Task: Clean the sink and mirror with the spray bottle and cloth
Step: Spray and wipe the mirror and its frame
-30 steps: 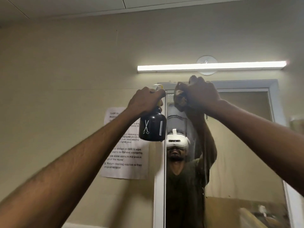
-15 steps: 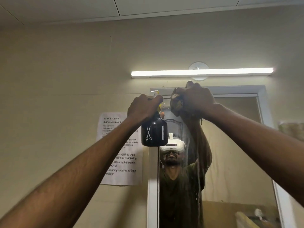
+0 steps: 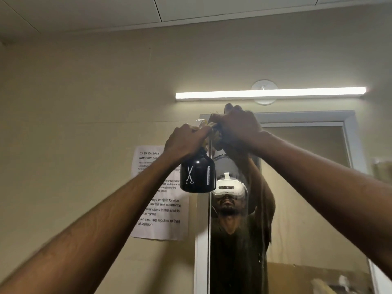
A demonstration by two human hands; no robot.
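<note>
The left hand (image 3: 186, 143) gripped a glossy, round black bottle (image 3: 197, 176) beside the mirror (image 3: 297, 198), while the right hand (image 3: 237, 128) clutched a crumpled cloth (image 3: 218, 141) against its top-left corner.

— Where were the arms?
— Both were raised high and stretched forward, forearms bare.
— And the left hand (image 3: 186, 141)?
— Its fingers (image 3: 201, 130) were curled tight in a grip, knuckles up.
— The right hand (image 3: 239, 126)?
— Just beside it, slightly higher, also clenched, wrist bent.
</note>
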